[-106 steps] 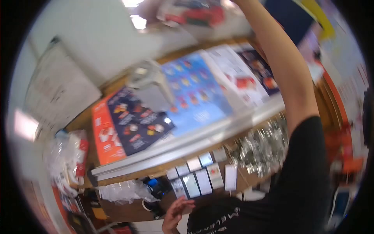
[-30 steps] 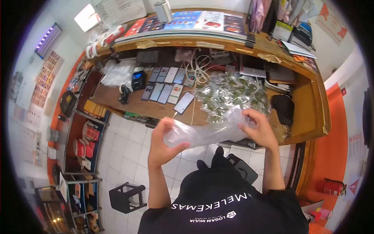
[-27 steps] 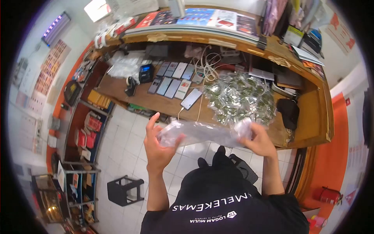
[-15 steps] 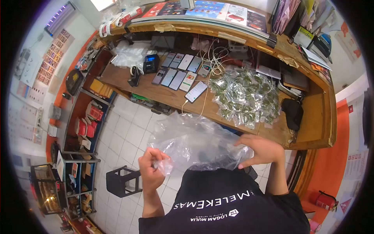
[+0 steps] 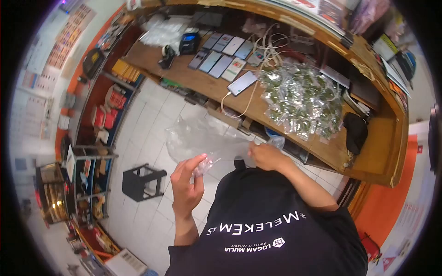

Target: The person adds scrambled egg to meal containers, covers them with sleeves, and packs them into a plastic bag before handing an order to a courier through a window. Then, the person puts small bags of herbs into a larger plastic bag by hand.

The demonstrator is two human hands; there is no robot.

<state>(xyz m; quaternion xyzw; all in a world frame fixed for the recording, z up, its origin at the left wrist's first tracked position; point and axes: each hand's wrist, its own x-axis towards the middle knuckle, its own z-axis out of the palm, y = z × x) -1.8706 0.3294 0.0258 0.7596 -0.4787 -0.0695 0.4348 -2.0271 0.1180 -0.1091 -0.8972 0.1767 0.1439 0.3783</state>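
Observation:
A large clear plastic bag (image 5: 191, 133) hangs in front of my body, over the floor tiles. My left hand (image 5: 188, 184) pinches a bunched piece of clear plastic at the bag's near side, thumb and fingertips together. At the bag's right end, my right hand (image 5: 267, 156) is closed on the gathered plastic, which stretches thin toward it. Beyond my right hand, on the wooden desk, lies a heap of small clear packets with green contents (image 5: 301, 99).
Several phones (image 5: 221, 64) lie in rows on the desk, with one phone (image 5: 242, 83) on a white cable. A tape dispenser (image 5: 167, 57) stands left of them, a black cap (image 5: 356, 132) right of the heap. A black stool (image 5: 142, 181) stands on the tiled floor.
The bag has gone from spread wide to narrower and drawn out. My right hand has moved left and up, closing on its end; my left hand has shifted slightly right. The view has tilted.

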